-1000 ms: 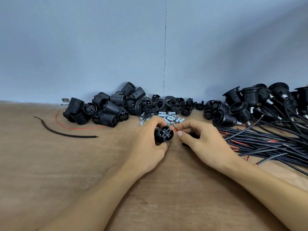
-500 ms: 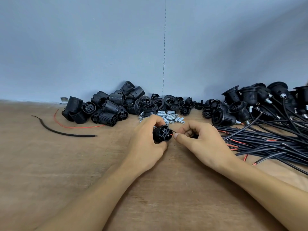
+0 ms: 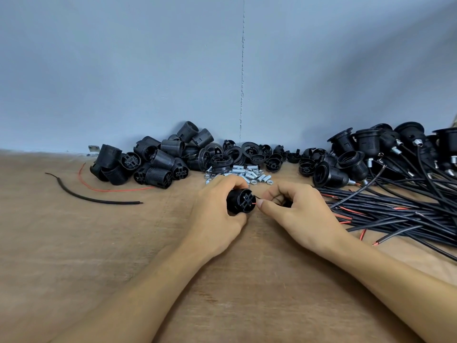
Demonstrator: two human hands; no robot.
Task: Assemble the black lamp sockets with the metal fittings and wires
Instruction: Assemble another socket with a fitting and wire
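Nearer now, right hand [image 3: 296, 215] pinches red wire [image 3: 254, 203] against socket [image 3: 240, 202] gripped by left hand [image 3: 214, 219].

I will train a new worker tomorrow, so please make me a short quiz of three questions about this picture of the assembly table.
1. What does the left hand grip? A) a black ribbed plastic lamp socket B) a silver nut C) a screwdriver
2. True or false: the right hand pinches a thin red wire end right at that socket.
3. Fill in: the bundle of long black cables lies on the person's ____ side.
Key: 1 A; 2 true; 3 right.
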